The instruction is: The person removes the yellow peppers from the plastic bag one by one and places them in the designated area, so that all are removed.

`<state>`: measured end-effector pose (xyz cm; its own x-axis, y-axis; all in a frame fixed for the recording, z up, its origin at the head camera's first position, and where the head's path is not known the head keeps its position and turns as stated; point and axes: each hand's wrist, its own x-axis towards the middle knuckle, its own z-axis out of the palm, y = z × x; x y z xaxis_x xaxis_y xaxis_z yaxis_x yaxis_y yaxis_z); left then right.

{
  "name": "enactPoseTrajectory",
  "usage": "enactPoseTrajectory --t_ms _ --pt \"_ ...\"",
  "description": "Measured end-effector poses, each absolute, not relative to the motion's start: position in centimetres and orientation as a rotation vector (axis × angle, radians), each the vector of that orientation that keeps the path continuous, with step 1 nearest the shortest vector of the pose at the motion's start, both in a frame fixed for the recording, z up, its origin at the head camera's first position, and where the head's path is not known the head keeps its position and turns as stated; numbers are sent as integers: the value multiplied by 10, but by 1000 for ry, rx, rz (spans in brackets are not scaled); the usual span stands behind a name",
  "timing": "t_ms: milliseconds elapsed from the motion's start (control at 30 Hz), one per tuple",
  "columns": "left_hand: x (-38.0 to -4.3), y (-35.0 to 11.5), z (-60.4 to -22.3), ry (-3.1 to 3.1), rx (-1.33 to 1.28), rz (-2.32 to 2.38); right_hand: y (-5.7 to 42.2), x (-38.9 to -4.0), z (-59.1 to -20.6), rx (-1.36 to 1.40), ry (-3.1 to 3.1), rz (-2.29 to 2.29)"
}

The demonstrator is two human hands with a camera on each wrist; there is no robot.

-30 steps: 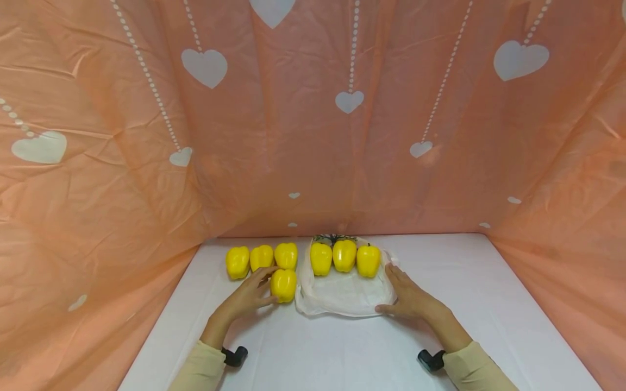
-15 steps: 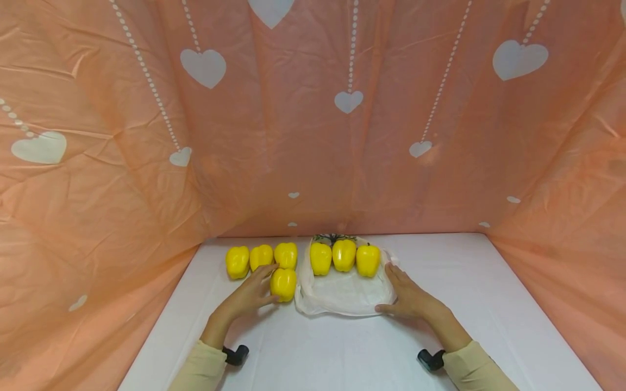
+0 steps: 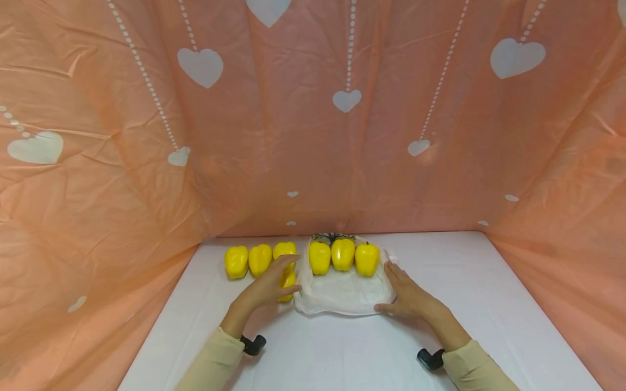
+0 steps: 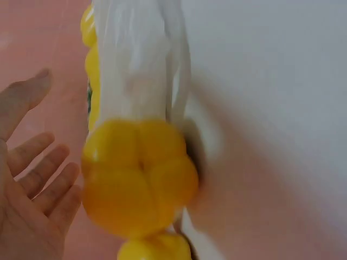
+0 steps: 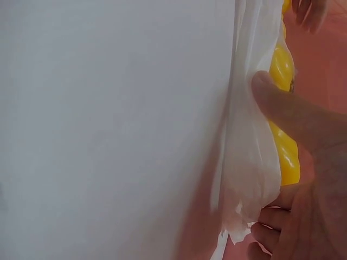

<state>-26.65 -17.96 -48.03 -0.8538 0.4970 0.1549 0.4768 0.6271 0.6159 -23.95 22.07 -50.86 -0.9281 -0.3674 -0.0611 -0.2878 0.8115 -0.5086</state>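
Observation:
My left hand (image 3: pixel 268 282) hovers by the front yellow bell pepper (image 3: pixel 287 279), left of the bag, fingers spread. In the left wrist view a gap shows between these fingers and the pepper (image 4: pixel 138 179). A white cloth bag (image 3: pixel 342 298) lies with its mouth open. Three yellow bell peppers sit in a row inside it: left pepper (image 3: pixel 320 258), middle pepper (image 3: pixel 343 255), right pepper (image 3: pixel 367 259). At the bag's right side my right hand (image 3: pixel 409 296) rests on its edge. Its thumb (image 5: pixel 287 108) touches the bag's front in the right wrist view.
Three more yellow peppers stand in a row left of the bag: an outer pepper (image 3: pixel 237 263), a second pepper (image 3: pixel 260 259) and a third pepper (image 3: pixel 285 248), partly behind my left hand. A white cloth (image 3: pixel 342 358) covers the table. An orange curtain (image 3: pixel 318 136) hangs behind.
My left hand, earlier with its fingers around the front pepper, has moved right and now covers part of it. The peppers and right hand stay in place.

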Motion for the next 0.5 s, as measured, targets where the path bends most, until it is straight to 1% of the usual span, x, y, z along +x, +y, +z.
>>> enactPoseTrajectory --t_ms 500 --pt "-280 -125 -480 2776 855 910 219 -237 -507 -523 2841 -750"
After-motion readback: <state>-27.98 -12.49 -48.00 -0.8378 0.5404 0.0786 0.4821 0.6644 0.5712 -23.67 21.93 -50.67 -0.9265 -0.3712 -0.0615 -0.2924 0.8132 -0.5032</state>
